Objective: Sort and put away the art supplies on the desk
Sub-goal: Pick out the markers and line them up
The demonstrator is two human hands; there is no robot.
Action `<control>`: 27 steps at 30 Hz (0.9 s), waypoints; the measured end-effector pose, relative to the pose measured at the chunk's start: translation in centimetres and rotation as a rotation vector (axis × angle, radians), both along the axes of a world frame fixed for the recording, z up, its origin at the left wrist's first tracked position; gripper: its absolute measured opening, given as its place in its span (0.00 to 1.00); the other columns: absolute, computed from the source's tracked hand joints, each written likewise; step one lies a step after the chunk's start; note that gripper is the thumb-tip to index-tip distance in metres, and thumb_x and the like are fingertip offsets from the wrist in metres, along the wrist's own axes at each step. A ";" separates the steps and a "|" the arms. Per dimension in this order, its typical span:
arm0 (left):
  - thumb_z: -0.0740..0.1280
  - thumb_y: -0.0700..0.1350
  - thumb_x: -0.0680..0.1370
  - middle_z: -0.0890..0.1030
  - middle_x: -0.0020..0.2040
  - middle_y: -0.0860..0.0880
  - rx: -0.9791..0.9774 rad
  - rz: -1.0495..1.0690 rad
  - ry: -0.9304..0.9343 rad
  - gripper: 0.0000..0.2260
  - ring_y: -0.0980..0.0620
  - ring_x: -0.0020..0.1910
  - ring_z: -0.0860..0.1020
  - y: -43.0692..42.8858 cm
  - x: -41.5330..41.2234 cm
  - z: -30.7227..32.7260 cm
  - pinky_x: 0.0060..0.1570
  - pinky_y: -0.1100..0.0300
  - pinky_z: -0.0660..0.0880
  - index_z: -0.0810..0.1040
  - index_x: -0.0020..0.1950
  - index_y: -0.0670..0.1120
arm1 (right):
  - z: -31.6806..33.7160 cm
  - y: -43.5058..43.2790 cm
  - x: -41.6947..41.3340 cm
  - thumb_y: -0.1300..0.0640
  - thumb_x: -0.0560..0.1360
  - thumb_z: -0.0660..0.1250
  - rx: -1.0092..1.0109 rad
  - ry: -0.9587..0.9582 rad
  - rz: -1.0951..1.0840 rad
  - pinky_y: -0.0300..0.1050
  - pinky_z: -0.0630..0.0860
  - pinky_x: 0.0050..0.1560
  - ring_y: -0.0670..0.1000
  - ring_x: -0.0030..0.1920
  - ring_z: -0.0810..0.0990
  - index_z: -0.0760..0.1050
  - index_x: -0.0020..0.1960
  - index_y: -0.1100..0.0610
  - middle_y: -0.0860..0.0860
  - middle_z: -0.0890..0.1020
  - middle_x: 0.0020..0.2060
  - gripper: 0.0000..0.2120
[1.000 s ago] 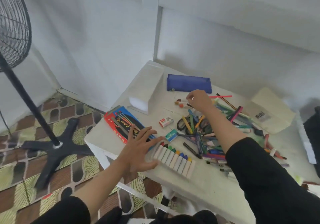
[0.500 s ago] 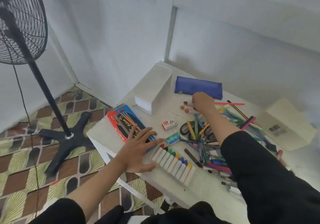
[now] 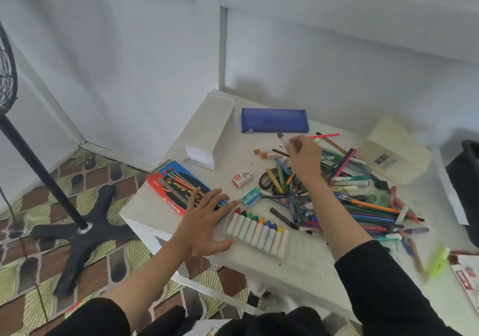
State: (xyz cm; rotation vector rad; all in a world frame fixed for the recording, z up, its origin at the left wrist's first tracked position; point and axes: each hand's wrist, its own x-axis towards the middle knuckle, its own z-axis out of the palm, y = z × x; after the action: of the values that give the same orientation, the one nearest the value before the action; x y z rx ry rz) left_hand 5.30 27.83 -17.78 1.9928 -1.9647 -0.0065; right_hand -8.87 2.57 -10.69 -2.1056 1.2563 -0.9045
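Pinching a white-wrapped pastel with a dark tip in my right hand, I hold it raised above the surface, in front of the blue pencil case. My left hand lies flat, fingers straight and spread, at the left end of the pastel tray and over a corner of the coloured pencil box. Two loose pastels lie just beside my right hand, and the heap of pens and pencils sprawls to its right.
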 end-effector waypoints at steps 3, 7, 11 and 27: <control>0.58 0.68 0.70 0.73 0.64 0.52 -0.026 -0.021 0.015 0.33 0.50 0.71 0.62 -0.1 0.0 -0.1 0.72 0.42 0.45 0.67 0.72 0.54 | 0.6 2.7 -2.5 0.60 0.74 0.69 0.051 -0.090 -0.080 0.29 0.68 0.41 0.48 0.44 0.76 0.79 0.51 0.62 0.53 0.80 0.44 0.07; 0.59 0.68 0.69 0.74 0.62 0.51 -0.065 -0.034 0.028 0.34 0.49 0.68 0.64 -0.2 0.2 -0.2 0.71 0.44 0.49 0.69 0.71 0.53 | 1.3 7.2 -5.8 0.66 0.71 0.71 0.135 -0.211 -0.179 0.24 0.71 0.34 0.41 0.34 0.78 0.79 0.48 0.61 0.53 0.82 0.40 0.06; 0.59 0.68 0.69 0.74 0.61 0.51 -0.062 -0.031 0.008 0.34 0.49 0.67 0.66 -0.2 0.2 -0.2 0.69 0.44 0.52 0.69 0.70 0.52 | 0.5 11.7 -9.2 0.65 0.69 0.73 0.171 -0.230 -0.249 0.29 0.73 0.34 0.41 0.33 0.78 0.80 0.44 0.60 0.50 0.81 0.35 0.05; 0.58 0.67 0.68 0.75 0.58 0.48 -0.121 -0.040 -0.002 0.34 0.50 0.61 0.67 -0.2 0.1 0.2 0.64 0.38 0.63 0.74 0.66 0.48 | -1.4 18.8 -12.4 0.67 0.72 0.71 0.183 0.027 -0.080 0.31 0.75 0.43 0.45 0.39 0.78 0.82 0.48 0.62 0.51 0.80 0.43 0.07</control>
State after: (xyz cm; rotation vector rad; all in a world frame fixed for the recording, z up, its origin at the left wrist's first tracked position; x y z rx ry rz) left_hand 5.42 27.59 -17.54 1.8779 -1.9567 0.1022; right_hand -21.29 21.40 -12.05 -1.9433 1.3904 -0.7650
